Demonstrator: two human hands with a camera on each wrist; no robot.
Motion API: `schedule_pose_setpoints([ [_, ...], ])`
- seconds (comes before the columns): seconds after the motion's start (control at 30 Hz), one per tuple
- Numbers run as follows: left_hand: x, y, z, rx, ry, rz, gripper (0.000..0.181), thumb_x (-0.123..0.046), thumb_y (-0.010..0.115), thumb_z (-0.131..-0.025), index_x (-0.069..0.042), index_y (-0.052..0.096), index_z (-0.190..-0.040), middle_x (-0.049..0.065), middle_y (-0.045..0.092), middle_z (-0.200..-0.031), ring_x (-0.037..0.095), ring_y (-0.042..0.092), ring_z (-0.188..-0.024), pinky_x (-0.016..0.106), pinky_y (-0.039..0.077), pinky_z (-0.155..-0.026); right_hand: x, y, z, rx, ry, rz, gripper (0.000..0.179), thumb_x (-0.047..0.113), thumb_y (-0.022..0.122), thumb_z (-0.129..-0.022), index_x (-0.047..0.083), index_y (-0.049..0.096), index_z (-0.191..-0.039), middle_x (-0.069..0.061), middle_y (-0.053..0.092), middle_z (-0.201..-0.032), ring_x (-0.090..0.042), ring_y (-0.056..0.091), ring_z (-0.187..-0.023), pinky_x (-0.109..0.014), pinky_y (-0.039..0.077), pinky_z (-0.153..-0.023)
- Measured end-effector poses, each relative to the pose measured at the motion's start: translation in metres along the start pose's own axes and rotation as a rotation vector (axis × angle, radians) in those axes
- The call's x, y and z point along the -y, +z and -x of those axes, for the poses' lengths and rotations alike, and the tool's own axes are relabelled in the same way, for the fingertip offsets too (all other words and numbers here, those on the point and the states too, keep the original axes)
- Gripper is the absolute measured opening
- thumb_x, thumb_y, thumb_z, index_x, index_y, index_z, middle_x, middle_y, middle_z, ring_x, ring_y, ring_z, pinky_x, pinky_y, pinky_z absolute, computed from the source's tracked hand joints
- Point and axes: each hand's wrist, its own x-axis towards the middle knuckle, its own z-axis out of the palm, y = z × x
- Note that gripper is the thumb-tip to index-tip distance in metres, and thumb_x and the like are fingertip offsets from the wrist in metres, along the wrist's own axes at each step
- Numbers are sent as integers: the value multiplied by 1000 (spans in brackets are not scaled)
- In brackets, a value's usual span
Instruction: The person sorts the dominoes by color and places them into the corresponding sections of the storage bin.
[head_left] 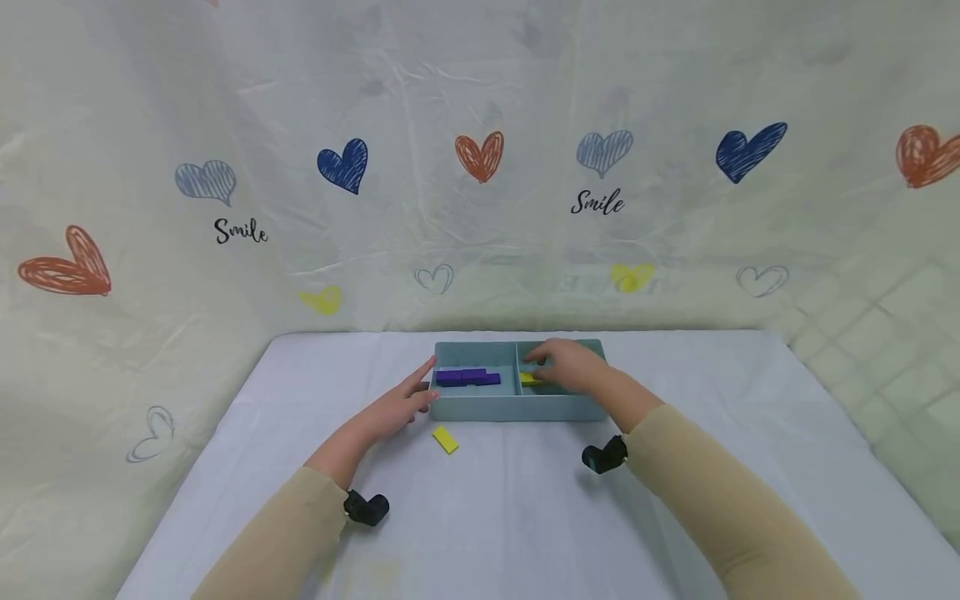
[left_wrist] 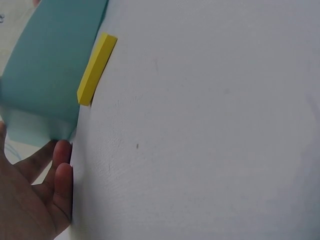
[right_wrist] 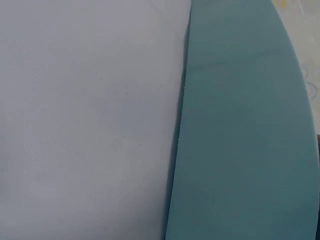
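Observation:
A light blue-green box (head_left: 480, 408) with a divider stands toward the back of the table. In its left compartment lie several purple blocks (head_left: 461, 377); in the right one a yellow block (head_left: 527, 379) shows beside the divider. My left hand (head_left: 393, 410) touches the box's left end, fingers mostly extended, thumb near the front corner. Over the right compartment, my right hand (head_left: 570, 367) reaches in with fingers bent and apart just above the yellow; no block shows between them. The right wrist view shows mainly the box's outer wall (right_wrist: 245, 125).
A single yellow block (head_left: 445, 439) lies on the white tablecloth (head_left: 510, 517), in front of the box's left end. Behind the table hangs a pale sheet (head_left: 525, 83) printed with hearts. A small black wrist camera sits on each wrist.

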Motion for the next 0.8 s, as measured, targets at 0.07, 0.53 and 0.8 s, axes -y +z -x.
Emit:
schedule_pose_setpoints([
  [0.07, 1, 0, -1, -1, 2, -2, 66, -45, 49, -102, -49, 11, -156, 12, 36, -156, 26, 56, -119, 53, 43, -102, 0, -2, 3, -14, -2, -12, 35, 22, 67, -95, 12, 67, -129, -6, 66, -117, -25, 60, -108, -45, 50, -90],
  [0.53, 5, -2, -2, 10, 3, -4, 67, -47, 50, -101, -52, 10, -155, 12, 33, -158, 28, 55, -120, 54, 42, -103, 16, -8, 34, -111, -37, -33, 35, 27, 70, -94, 15, 69, -127, 2, 67, -104, -16, 58, -85, -34, 50, -73],
  [0.8, 4, -1, -2, 16, 3, -4, 67, -47, 49, -102, -52, 10, -155, 13, 33, -158, 28, 56, -121, 53, 42, -103, 29, -5, 56, -130, -81, -70, 32, 26, 73, -91, 19, 72, -123, 7, 65, -96, -13, 53, -77, -29, 47, -66],
])
